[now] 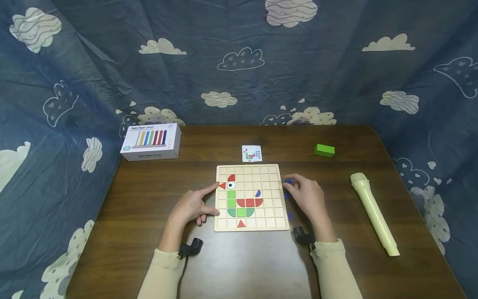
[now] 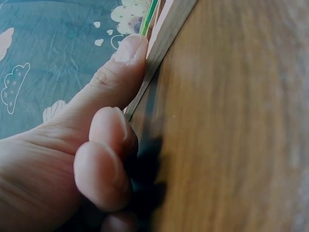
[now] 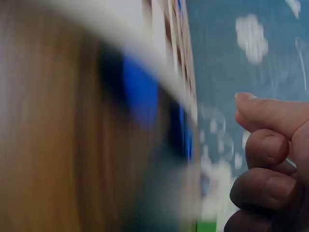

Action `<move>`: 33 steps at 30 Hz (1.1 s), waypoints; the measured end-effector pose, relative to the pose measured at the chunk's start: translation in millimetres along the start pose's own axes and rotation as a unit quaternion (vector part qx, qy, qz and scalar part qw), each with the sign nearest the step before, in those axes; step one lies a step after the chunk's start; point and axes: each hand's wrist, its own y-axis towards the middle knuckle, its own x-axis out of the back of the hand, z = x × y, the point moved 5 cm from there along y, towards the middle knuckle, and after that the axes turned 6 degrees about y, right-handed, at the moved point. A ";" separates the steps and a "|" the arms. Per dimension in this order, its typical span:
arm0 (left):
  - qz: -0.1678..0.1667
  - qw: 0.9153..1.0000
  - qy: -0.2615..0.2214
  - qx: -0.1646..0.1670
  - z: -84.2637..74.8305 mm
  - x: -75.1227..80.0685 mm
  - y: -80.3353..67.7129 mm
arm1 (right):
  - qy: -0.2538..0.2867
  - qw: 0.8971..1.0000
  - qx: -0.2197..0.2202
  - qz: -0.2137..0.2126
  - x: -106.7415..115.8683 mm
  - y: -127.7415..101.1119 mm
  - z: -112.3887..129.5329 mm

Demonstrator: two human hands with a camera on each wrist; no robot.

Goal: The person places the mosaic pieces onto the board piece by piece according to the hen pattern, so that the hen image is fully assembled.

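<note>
A light wooden grid board (image 1: 267,224) lies on the table with a bird-like figure of red, green and blue pieces in it, including an eye tile (image 1: 231,185). My left hand (image 1: 189,206) touches the board's left edge with spread index finger and thumb; the left wrist view shows the thumb (image 2: 129,50) against the board's side. Beside the right edge, my right hand (image 1: 308,195) hovers over several blue pieces (image 1: 289,216), its fingers loosely bent. Through blur in the right wrist view, a blue piece (image 3: 140,87) lies apart from the fingers, and nothing shows between them.
Behind the board lies a small picture card (image 1: 252,153) with a similar figure. A white abacus box (image 1: 151,142) sits back left, a green block (image 1: 324,150) back right. The cream microphone-shaped object (image 1: 374,214) lies at the right. A cloud-patterned curtain (image 1: 239,95) surrounds the table.
</note>
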 end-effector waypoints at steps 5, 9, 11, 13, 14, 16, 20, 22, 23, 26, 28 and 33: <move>-0.001 1.000 -0.003 -0.001 2.4 1.6 -0.5 | -0.018 0.999 -0.020 0.037 11.8 3.3 -28.9; 0.000 1.000 -0.003 -0.005 0.6 1.3 -0.1 | -0.026 0.997 -0.024 0.064 9.9 2.6 -37.3; 0.002 1.000 -0.004 -0.004 -0.2 0.6 -0.3 | -0.034 0.997 -0.018 0.064 9.0 1.8 -37.5; 0.002 1.000 -0.004 -0.002 -0.9 0.0 -0.8 | -0.042 0.997 -0.008 0.062 8.4 0.7 -36.0; 0.002 1.000 -0.004 -0.001 -1.2 -0.2 -1.0 | -0.045 0.997 -0.004 0.062 8.0 0.3 -35.6; 0.002 1.000 -0.003 0.001 -1.6 -0.3 -1.2 | -0.050 0.997 0.004 0.064 7.3 -0.7 -34.4; 0.000 1.000 0.000 0.003 -2.0 -0.3 -0.9 | -0.061 0.996 0.009 0.060 6.6 -2.2 -34.1; 0.001 1.000 0.000 0.005 -1.5 -0.5 -0.7 | -0.068 0.996 0.010 0.055 6.5 -2.6 -34.3; 0.002 1.000 -0.001 0.006 -1.4 -0.9 -0.5 | -0.072 0.996 0.009 0.052 6.6 -2.8 -34.3; 0.004 1.000 -0.003 0.009 -1.0 -1.3 0.0 | -0.079 0.996 0.008 0.043 6.6 -2.9 -34.8; 0.003 1.000 -0.002 0.007 -1.1 -1.3 0.4 | -0.084 0.996 0.005 0.036 6.8 -2.8 -34.8; 0.000 1.000 0.003 0.005 -1.3 0.0 0.3 | -0.093 0.995 -0.002 0.029 7.5 -2.6 -34.5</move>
